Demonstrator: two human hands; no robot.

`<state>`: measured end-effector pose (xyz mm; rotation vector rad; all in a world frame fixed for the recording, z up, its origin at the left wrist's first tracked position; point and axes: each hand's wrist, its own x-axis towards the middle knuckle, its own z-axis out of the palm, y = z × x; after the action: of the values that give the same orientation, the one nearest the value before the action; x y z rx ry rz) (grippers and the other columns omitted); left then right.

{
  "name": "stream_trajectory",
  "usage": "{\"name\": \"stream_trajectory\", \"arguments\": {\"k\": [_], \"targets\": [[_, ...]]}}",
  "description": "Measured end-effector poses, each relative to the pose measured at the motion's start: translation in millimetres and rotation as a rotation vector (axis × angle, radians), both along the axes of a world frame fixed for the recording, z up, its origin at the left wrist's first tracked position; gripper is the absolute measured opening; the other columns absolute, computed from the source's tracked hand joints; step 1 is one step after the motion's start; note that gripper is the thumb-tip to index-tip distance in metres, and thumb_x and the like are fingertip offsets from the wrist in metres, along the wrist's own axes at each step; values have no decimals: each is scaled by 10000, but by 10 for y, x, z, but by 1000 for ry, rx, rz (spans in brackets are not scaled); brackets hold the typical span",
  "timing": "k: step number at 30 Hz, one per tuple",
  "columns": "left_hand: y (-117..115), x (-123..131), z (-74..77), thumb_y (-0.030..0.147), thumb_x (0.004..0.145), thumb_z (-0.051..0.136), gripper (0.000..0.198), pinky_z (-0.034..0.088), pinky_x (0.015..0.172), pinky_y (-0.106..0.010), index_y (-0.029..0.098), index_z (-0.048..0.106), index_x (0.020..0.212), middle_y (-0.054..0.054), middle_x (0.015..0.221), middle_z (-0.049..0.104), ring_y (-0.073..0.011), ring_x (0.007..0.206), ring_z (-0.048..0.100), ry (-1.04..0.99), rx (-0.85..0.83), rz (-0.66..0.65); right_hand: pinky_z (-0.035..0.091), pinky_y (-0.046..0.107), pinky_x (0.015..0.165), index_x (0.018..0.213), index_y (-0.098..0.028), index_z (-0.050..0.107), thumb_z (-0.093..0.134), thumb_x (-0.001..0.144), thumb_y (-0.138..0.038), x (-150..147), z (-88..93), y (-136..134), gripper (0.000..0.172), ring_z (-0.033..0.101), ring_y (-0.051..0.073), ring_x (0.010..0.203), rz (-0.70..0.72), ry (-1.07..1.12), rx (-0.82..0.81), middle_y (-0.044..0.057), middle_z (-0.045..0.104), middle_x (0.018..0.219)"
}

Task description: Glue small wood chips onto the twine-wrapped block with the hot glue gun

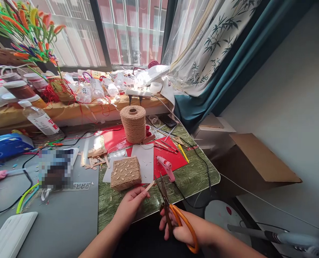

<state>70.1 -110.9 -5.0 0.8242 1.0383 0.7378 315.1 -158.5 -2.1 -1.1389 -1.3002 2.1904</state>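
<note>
Pinched in my left hand (134, 200) is a thin wooden craft stick (150, 186), its tip pointing up and right. My right hand (179, 224) grips scissors with orange handles (184, 227); their blades (162, 188) are slightly apart, close to the stick's tip. Just beyond my left hand sits a twine-wrapped box (125, 172) with small pale wood chips on its top. A pink glue gun (165, 165) lies behind the scissors. Farther back a large spool of twine (133, 125) stands upright.
Loose craft sticks (96, 157) lie piled left of the box. Red paper (172, 157), a yellow pen-like tool (183, 154) and black cord (186, 195) surround the glue gun. A plastic bottle (42, 120) leans near the cluttered sill. An open cardboard box (264, 157) stands right of the table.
</note>
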Motion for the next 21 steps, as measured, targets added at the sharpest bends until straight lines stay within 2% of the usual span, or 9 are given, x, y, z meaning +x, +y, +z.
{"name": "stream_trajectory", "arguments": {"k": [3, 7, 12, 17, 21], "targets": [[37, 6, 27, 580, 870, 684, 405, 81, 440, -238, 181, 623, 844, 115, 489, 269, -69, 438, 174, -12, -19, -49, 487, 302, 724, 1149, -202, 503, 513, 603, -51, 37, 1, 19, 567, 684, 162, 751, 41, -99, 36, -4, 662, 933], [56, -10, 56, 486, 865, 693, 325, 75, 429, -241, 173, 634, 799, 113, 464, 273, -66, 424, 164, -7, -56, -115, 450, 250, 627, 1141, -214, 507, 512, 628, -78, 86, 11, 56, 530, 630, 147, 720, 102, -188, 88, -22, 639, 887], [70, -86, 53, 432, 876, 686, 285, 63, 432, -243, 165, 643, 784, 108, 470, 274, -64, 427, 156, -43, -84, -150, 382, 221, 565, 1074, -213, 528, 529, 664, -87, 131, 193, 107, 429, 545, 125, 690, 157, -336, 190, -24, 603, 852], [52, -45, 9, 531, 902, 686, 383, 98, 454, -228, 165, 615, 816, 104, 537, 276, -66, 472, 171, -116, -68, -24, 368, 223, 552, 1042, -210, 523, 551, 699, -87, 120, 349, 114, 365, 520, 125, 675, 147, -408, 204, -19, 595, 842], [-18, 106, -41, 603, 897, 683, 460, 123, 471, -222, 165, 579, 802, 112, 563, 232, -65, 502, 148, -143, -26, 78, 387, 222, 556, 1081, -212, 516, 549, 713, -89, 108, 246, 63, 390, 555, 127, 668, 113, -329, 155, -29, 590, 835]]}}
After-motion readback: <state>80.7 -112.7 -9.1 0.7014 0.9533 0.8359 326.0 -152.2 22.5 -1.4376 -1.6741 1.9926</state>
